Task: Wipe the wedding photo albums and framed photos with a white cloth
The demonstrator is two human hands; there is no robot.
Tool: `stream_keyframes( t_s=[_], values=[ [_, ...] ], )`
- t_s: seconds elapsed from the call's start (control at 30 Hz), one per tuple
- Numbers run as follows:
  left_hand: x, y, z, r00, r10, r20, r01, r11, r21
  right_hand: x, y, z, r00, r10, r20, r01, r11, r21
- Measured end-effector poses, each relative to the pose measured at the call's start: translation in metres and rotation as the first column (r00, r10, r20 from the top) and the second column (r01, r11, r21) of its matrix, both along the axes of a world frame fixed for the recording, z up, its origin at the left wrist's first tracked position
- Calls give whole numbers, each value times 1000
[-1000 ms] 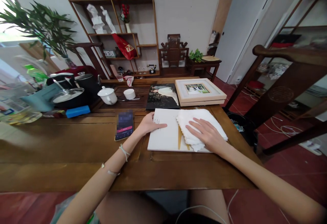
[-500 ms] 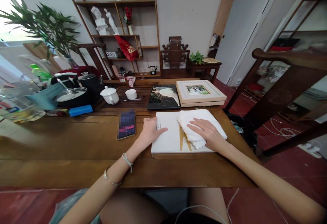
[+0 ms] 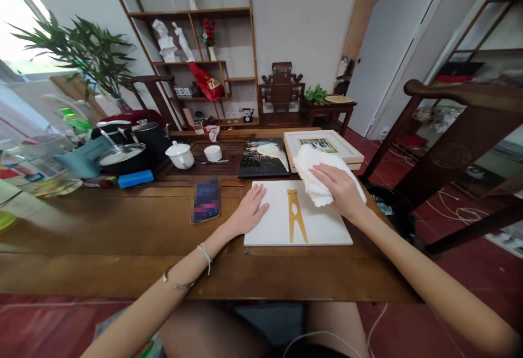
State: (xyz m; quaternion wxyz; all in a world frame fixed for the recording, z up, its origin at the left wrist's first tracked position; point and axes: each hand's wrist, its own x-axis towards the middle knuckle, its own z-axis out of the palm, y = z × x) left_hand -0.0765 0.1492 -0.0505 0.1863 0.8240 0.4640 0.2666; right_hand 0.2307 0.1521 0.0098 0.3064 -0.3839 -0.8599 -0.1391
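My left hand lies flat across the left edge of a white rectangular board, fingers extended and slightly apart. A golden-brown cat-shaped figure with two long legs shows on the middle of the board. Over the board's upper right part, my right hand grips a folded white cloth with scalloped edges; its thumb is hidden. Part of the cloth overlaps the view of a pale framed picture behind it. A phone with a blurred screen rests left of my left hand.
Behind the board lies a dark photo panel with a white dress on it. A lidded white cup, a small white bowl, a blue block and a lidded pan stand left. A wooden chair is at right.
My right hand has lifted the cloth up and away from the board, uncovering the whole golden figure. My left hand's fingers have straightened and flattened on the board's edge.
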Motion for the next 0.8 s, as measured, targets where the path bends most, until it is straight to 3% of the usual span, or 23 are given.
stream_keyframes(
  t_s=[0.13, 0.27, 0.4, 0.5, 0.8],
  values=[
    [0, 3, -2, 1000, 1, 5, -1, 1000, -14, -18, 3, -17, 983, 2, 181, 23, 990, -141],
    [3, 5, -6, 999, 27, 27, -26, 999, -37, -28, 8, -29, 974, -2, 226, 61, 965, -253],
    [8, 2, -5, 998, 40, 38, -40, 999, -15, -27, 18, -27, 973, -33, 230, 110, 938, -328],
    [10, 0, -4, 998, 60, 34, -60, 998, -15, -24, 21, -21, 967, 15, 255, 85, 923, -375],
    [11, 0, -4, 997, 78, -1, -78, 997, -16, -28, 20, -21, 962, -9, 273, 109, 929, -355]
  ],
)
